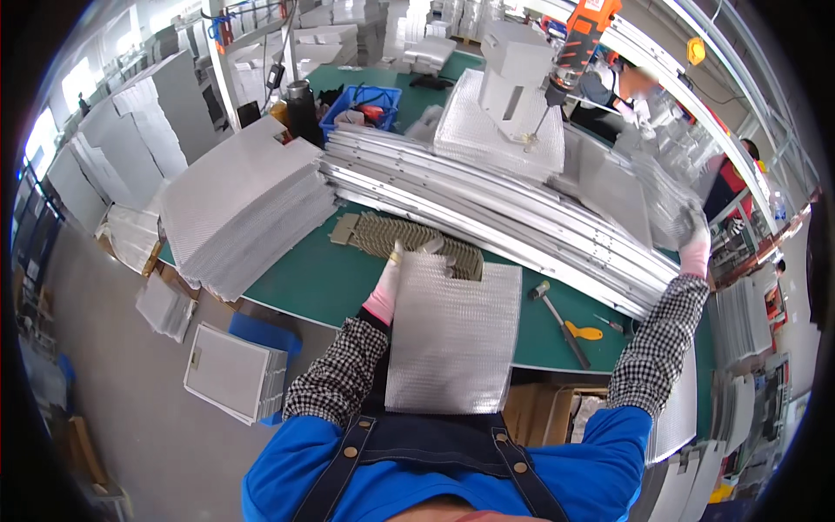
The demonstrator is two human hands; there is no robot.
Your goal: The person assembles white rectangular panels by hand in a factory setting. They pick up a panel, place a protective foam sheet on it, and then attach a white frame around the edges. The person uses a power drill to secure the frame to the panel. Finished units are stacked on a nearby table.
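Observation:
My left hand, in a pale pink-and-white glove, grips the upper left edge of a silvery mesh panel. The panel stands in front of my body against the table's near edge, with a notch in its top right corner. Just beyond it lies a fanned row of tan flat pieces. Far to the right, my right hand is closed at the edge of some silvery mesh sheets; its fingertips are partly lost against them.
Long aluminium profiles cross the green table. A hammer and a yellow-handled screwdriver lie at right. A mesh stack stands left, near a blue basket. An orange power tool hangs above; a person works beyond.

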